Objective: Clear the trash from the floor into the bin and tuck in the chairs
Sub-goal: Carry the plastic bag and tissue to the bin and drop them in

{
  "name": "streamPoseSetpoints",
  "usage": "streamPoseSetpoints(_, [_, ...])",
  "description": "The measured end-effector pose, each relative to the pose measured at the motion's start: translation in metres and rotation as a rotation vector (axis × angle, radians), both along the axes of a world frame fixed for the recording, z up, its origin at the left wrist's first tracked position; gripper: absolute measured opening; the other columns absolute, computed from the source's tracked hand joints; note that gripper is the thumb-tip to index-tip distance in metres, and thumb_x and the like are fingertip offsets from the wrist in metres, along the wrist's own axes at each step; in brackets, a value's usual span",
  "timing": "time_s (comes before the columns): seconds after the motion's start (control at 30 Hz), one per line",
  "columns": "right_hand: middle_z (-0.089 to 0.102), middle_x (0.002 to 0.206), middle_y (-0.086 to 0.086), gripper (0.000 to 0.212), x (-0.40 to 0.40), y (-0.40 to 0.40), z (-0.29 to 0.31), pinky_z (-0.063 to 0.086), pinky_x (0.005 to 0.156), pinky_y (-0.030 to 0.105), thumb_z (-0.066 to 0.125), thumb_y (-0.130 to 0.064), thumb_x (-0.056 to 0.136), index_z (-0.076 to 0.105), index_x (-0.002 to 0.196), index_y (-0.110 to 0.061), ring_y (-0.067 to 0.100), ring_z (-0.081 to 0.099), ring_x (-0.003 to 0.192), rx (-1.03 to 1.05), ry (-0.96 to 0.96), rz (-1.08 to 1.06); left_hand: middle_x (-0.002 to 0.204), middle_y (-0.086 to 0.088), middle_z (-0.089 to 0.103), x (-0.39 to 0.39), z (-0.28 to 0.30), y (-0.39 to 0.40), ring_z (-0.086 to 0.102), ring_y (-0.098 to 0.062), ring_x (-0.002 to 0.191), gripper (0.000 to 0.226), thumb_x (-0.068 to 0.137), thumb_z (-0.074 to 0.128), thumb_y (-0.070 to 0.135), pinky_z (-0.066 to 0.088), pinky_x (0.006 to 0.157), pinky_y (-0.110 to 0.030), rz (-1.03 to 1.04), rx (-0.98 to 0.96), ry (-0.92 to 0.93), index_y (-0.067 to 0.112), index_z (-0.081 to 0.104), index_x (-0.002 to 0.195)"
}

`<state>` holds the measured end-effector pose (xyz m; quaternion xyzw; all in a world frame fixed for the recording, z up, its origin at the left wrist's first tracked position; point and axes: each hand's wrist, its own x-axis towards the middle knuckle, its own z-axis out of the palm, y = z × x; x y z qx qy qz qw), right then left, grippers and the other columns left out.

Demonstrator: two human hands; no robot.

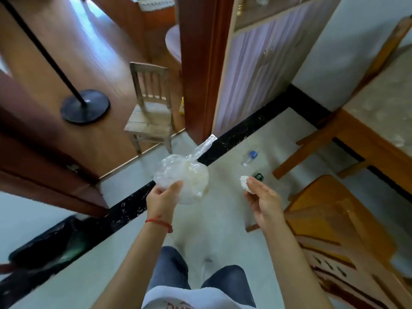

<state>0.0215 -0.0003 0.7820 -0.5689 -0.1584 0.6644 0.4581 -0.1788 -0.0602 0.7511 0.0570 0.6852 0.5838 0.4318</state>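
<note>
Scene is evenly lit by soft daylight; overall bright. A bluish-white glare patch is seen on the wooden floor (98,23) at upper left, indicating light from that side. Shadows are faint and diffuse. Strong wide-angle distortion is noted: the door frame (200,63) and black floor strip (245,134) are bowed. Motion blur is heaviest at lower left, where the dark bin (44,246) is smeared.

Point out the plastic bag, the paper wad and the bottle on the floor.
plastic bag (185,177): head view, on its bulging body above the left hand.
paper wad (244,183): head view, white part above the right fingertips.
bottle (251,156): head view, near its blue label.
</note>
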Motion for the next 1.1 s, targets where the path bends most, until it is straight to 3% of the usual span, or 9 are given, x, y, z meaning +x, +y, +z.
streamPoseSetpoints(0.13, [0.071, 0.083, 0.003, 0.014, -0.015, -0.002, -0.005, 0.055, 0.062, 0.016, 0.063, 0.001, 0.079, 0.066, 0.092, -0.003, 0.012, 0.067, 0.078, 0.018, -0.022, 0.218, 0.066, -0.003, 0.055, -0.002, -0.003, -0.037, 0.053, -0.015, 0.061, 0.034, 0.073, 0.071, 0.009, 0.046, 0.044, -0.013, 0.192, 0.066, 0.011, 0.015, 0.044, 0.054])
streamPoseSetpoints(0.2, [0.069, 0.089, 0.005, 0.014, -0.027, -0.007, -0.009, 0.055, 0.064, 0.017, 0.062, 0.002, 0.079, 0.066, 0.093, -0.002, 0.014, 0.065, 0.083, 0.017, -0.014, 0.3, 0.068, -0.002, 0.057, -0.006, -0.004, -0.059, 0.056, -0.016, 0.062, 0.026, 0.072, 0.071, 0.006, 0.049, 0.047, -0.017, 0.273, 0.076, 0.006, 0.013, 0.052, 0.056])
streamPoseSetpoints(0.27, [0.071, 0.086, 0.003, 0.014, -0.042, -0.017, -0.012, 0.056, 0.066, 0.018, 0.061, 0.002, 0.08, 0.066, 0.092, -0.003, 0.014, 0.065, 0.083, 0.019, 0.011, 0.383, 0.078, -0.003, 0.064, -0.012, -0.006, -0.085, 0.062, -0.021, 0.073, 0.011, 0.072, 0.07, 0.004, 0.054, 0.059, -0.028, 0.357, 0.1, -0.049, -0.001, 0.06, 0.073])
streamPoseSetpoints(0.33, [0.072, 0.082, 0.002, 0.012, -0.06, -0.03, -0.013, 0.056, 0.066, 0.019, 0.061, 0.002, 0.079, 0.066, 0.089, -0.004, 0.013, 0.067, 0.08, 0.022, 0.031, 0.465, 0.09, -0.005, 0.066, -0.021, -0.006, -0.112, 0.063, -0.025, 0.085, 0.024, 0.073, 0.069, 0.003, 0.053, 0.073, -0.036, 0.431, 0.122, -0.086, -0.006, 0.061, 0.093])
streamPoseSetpoints(0.4, [0.074, 0.079, 0.003, 0.012, -0.079, -0.044, -0.013, 0.056, 0.064, 0.019, 0.062, 0.003, 0.079, 0.067, 0.087, -0.004, 0.014, 0.069, 0.077, 0.025, 0.04, 0.542, 0.097, -0.005, 0.067, -0.03, -0.004, -0.138, 0.063, -0.024, 0.089, 0.034, 0.073, 0.069, 0.004, 0.053, 0.076, -0.035, 0.497, 0.121, -0.077, -0.003, 0.06, 0.105])
streamPoseSetpoints(0.53, [0.075, 0.074, 0.001, 0.013, -0.119, -0.075, -0.013, 0.054, 0.061, 0.018, 0.063, 0.003, 0.077, 0.067, 0.088, -0.003, 0.012, 0.07, 0.074, 0.032, 0.067, 0.683, 0.096, -0.003, 0.067, -0.05, -0.001, -0.188, 0.064, -0.019, 0.085, 0.025, 0.074, 0.068, 0.005, 0.055, 0.06, -0.023, 0.619, 0.157, -0.053, 0.006, 0.063, 0.098])
streamPoseSetpoints(0.7, [0.075, 0.074, 0.002, 0.012, -0.17, -0.128, -0.014, 0.054, 0.061, 0.018, 0.065, 0.002, 0.076, 0.067, 0.086, -0.003, 0.012, 0.071, 0.074, 0.049, 0.083, 0.792, 0.104, -0.005, 0.065, -0.08, 0.002, -0.257, 0.062, -0.022, 0.093, 0.032, 0.075, 0.068, 0.004, 0.051, 0.08, -0.038, 0.716, 0.182, -0.058, 0.006, 0.061, 0.106])
streamPoseSetpoints(0.87, [0.075, 0.075, 0.002, 0.011, -0.222, -0.204, -0.017, 0.055, 0.063, 0.018, 0.065, 0.002, 0.076, 0.068, 0.086, -0.002, 0.014, 0.07, 0.077, 0.013, 0.064, 0.854, 0.099, 0.001, 0.065, -0.124, 0.002, -0.34, 0.061, -0.02, 0.093, 0.027, 0.075, 0.069, 0.009, 0.051, 0.077, -0.033, 0.803, 0.152, -0.029, 0.011, 0.061, 0.101])
streamPoseSetpoints(1.1, [0.075, 0.076, 0.002, 0.01, -0.293, -0.285, -0.024, 0.055, 0.064, 0.018, 0.064, 0.003, 0.078, 0.069, 0.085, -0.003, 0.016, 0.067, 0.084, -0.015, 0.057, 0.86, 0.095, -0.006, 0.069, -0.198, -0.002, -0.433, 0.067, -0.02, 0.086, 0.021, 0.073, 0.07, 0.004, 0.054, 0.071, -0.029, 0.852, 0.19, -0.04, 0.009, 0.066, 0.093])
